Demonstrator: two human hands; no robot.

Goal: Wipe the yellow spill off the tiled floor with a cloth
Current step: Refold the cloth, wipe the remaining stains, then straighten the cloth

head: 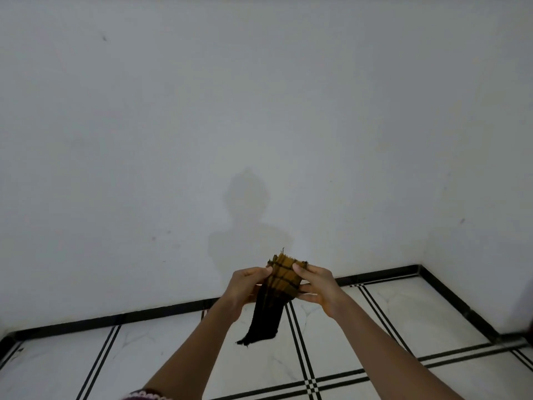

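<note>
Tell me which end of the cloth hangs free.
The dark lower end; the left hand and right hand pinch the yellow checked upper end.

Both forearms [202, 350] are cut off by the bottom edge. The sides of the mustard-yellow, dark-checked cloth [284, 277] are covered by the thumbs [298, 269] of the left hand [248, 285] and right hand [318, 288]. A maroon-and-pink fabric strip [144, 395] is clipped at the bottom edge; it cannot be identified.

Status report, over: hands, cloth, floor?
Raised cloth pinched by left hand and right hand. No yellow spill visible on tiled floor. Nothing blocking.
</note>
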